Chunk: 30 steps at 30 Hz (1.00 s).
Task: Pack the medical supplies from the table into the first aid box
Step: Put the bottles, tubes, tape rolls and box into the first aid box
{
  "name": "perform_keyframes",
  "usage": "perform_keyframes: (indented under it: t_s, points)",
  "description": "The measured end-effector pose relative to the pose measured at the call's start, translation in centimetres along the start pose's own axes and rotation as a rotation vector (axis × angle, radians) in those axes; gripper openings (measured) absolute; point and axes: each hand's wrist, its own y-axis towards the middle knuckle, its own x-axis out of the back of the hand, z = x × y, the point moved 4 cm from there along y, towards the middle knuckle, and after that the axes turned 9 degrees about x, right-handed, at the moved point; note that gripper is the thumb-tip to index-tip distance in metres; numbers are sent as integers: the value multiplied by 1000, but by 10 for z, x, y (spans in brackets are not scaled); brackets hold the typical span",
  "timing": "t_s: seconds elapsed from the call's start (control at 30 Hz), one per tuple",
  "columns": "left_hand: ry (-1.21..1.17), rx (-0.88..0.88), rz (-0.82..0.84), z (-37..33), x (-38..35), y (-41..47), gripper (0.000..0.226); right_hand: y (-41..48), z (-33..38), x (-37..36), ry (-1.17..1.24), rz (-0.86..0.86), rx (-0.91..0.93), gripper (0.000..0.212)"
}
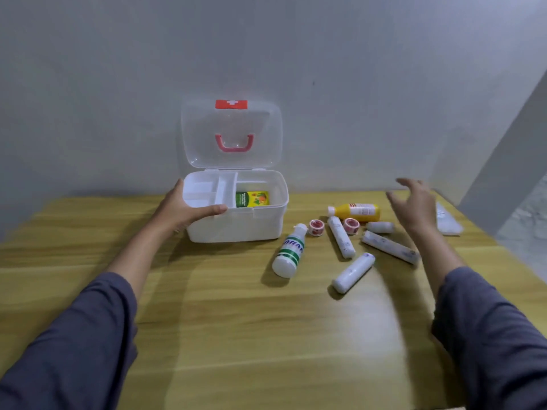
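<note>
First aid box (236,223) at back of wooden table (207,321), against grey wall; clear lid (231,134) swung up and open, red latch (231,104) at top edge, pink handle (234,142) on lid. White divider tray (207,190) seated in box's left half. Green-yellow carton (252,199) lying in box's right half, already packed.

Left hand (183,210) gripping box's front-left corner: thumb along front rim, fingers wrapped round left wall, not spread. Dark sleeve up to forearm.

Right hand (414,208) raised above table, right of box, touching nothing; fingers spread and slightly curled, motion-blurred.

Loose supplies, all right of box on table:
- white bottle with green bands (290,251) on its side, nearest box's front-right corner
- two small red-white tape rolls (316,227) (351,225), just right of box
- yellow bottle (355,212) on its side, behind tape rolls
- long white bandage roll (341,237) between the two tape rolls
- short roll (380,227), further right
- long roll (390,247) under right forearm
- another roll (353,272), nearest to camera
- clear flat packet (448,221), farthest right, contents unreadable
</note>
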Motion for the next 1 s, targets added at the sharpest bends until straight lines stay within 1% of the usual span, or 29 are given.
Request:
perform_keyframes:
  t_s: [0.1, 0.17, 0.23, 0.3, 0.37, 0.53, 0.63, 0.7, 0.77, 0.87, 0.93, 1.0]
  points:
    - [1, -4, 12, 0, 0, 2, 129, -9, -45, 19, -71, -100, -186, 45]
    - [-16, -3, 15, 0, -2, 2, 124, -14, -63, 28, -124, -138, -298, 51]
    - [-25, -7, 9, 0, -3, 2, 121, -19, -77, 28, -145, -113, -397, 57]
    - [-31, -8, 11, 0, -3, 3, 120, -26, -87, 20, -134, -53, -488, 59]
    - [-35, -7, 11, 0, -3, 2, 120, -31, -90, 11, -144, -33, -510, 57]
    - [-48, 5, 10, -1, -4, 1, 121, -31, -78, -1, -113, -99, -532, 54]
    - [-61, 17, 8, -1, -5, 0, 123, -31, -65, -7, -80, -128, -548, 48]
    - [-71, 23, 6, -1, -5, -1, 124, -27, -53, -11, -16, -147, -528, 42]
    - [-69, 32, 5, -1, -5, -2, 129, -19, -39, -14, 75, -179, -454, 41]
    - [-75, 35, 4, 1, -2, -2, 147, -7, -6, -11, 191, -226, -298, 43]
    - [-70, 40, 6, 2, -2, -2, 148, -2, 23, -8, 250, -211, -183, 46]
    - [-66, 39, 5, 1, -2, -2, 145, 1, 55, -7, 287, -165, -17, 53]
